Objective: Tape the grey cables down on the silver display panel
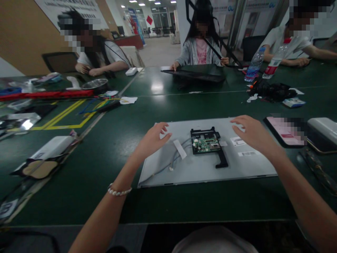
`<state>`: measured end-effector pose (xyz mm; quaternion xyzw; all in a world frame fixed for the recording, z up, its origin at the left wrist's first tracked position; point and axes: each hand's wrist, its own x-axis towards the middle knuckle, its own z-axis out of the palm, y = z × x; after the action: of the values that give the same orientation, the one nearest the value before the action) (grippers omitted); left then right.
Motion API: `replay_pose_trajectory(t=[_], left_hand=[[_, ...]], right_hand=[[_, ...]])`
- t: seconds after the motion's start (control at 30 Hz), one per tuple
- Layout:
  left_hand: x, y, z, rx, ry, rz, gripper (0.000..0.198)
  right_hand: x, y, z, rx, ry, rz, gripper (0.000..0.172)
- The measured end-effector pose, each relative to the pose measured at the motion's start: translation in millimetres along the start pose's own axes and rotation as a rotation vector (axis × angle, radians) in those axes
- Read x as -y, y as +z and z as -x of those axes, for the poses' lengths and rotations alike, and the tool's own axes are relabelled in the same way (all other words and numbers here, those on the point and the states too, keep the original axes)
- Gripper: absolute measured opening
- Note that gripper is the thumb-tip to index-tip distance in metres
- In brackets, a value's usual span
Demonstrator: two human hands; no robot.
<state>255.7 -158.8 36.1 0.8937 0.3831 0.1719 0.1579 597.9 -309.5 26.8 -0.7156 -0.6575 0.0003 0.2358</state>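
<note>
A flat silver-grey panel [163, 175] lies on the green table in front of me. Near its middle sits a black bracket [223, 160] around a green circuit board [205, 144]. Grey cables [172, 160] run from the board to the panel's lower left, with a strip of white tape [180, 149] beside them. My left hand [153, 140] is over the panel's upper left corner, fingers apart and holding nothing. Over the right part, near the white labels [237, 141], my right hand [254, 133] is also open with nothing in it.
A phone [285, 131], a white case [323, 128] and glasses [318, 170] lie right. Two bottles [255, 65] [275, 61] and a black bundle [273, 90] stand farther back. Across the table, a person holds a black frame [197, 75]. Left are a white packet [51, 149] and wires.
</note>
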Motion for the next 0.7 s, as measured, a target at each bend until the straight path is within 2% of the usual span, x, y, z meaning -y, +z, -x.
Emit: replay_pose_trajectory(t=[0.13,0.27,0.37,0.5,0.7], left_hand=[[20.3,-0.7,1.6,-0.005,-0.184,-0.091,0.058],[29.6,-4.8,1.9,0.095,-0.298,-0.058,0.071],[34.9,-7.1,0.0,0.115,-0.308,0.033,0.071],[39.5,-8.7,-2.6,0.103,-0.381,0.153,0.070],[35.5,-15.0,-1.8,0.086,-0.494,0.313,0.074]], right_hand=[[-53.0,4.0,14.4,0.052,0.132,0.020,0.040],[-79.3,10.0,31.5,0.113,0.250,-0.076,0.052],[-77.6,6.6,38.5,0.164,0.349,-0.229,0.061],[-67.9,-1.5,40.3,0.165,0.481,-0.458,0.059],[-65.7,-3.5,38.8,0.152,0.507,-0.717,0.057]])
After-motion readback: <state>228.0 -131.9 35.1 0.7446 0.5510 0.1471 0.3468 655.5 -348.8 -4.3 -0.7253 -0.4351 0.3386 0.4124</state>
